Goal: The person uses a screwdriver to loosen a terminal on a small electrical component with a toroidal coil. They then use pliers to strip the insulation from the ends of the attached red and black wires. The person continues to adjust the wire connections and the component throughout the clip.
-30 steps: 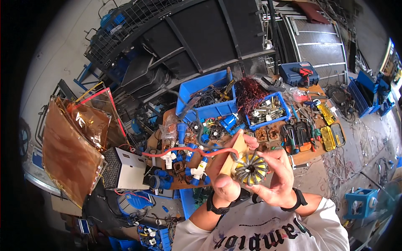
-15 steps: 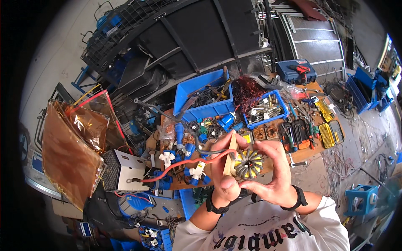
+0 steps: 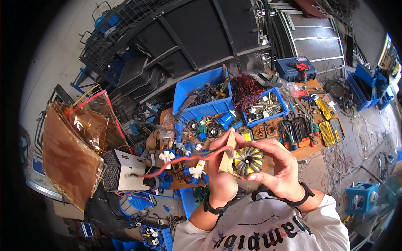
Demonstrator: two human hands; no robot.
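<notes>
My left hand (image 3: pixel 222 184) grips a pale wooden board (image 3: pixel 227 159), held upright above the workbench, with its thumb at the lower end. A ring-shaped coil (image 3: pixel 248 162) of thick grey wire on a yellow core sits against the board's right face. My right hand (image 3: pixel 278 178) is curled round the coil's right side, forefinger over the top and thumb at the lower edge. A red cable (image 3: pixel 176 160) runs leftward from the board, its end blurred over a white metal case (image 3: pixel 133 165). A dark grey cable runs beside it.
The cluttered wooden bench (image 3: pixel 313 150) carries a blue bin (image 3: pixel 203 111), a blue tray (image 3: pixel 268 119) of metal parts, tools, a drill case (image 3: pixel 295 71) and blue-and-white plug connectors (image 3: pixel 197 171). Amber film sheets (image 3: pixel 67 150) stand at left; a blue stool-like object (image 3: pixel 362 196) is at lower right.
The board and coil have moved slightly left and up. The red cable's loose end has swung down and left. My right hand's fingers have shifted round the coil.
</notes>
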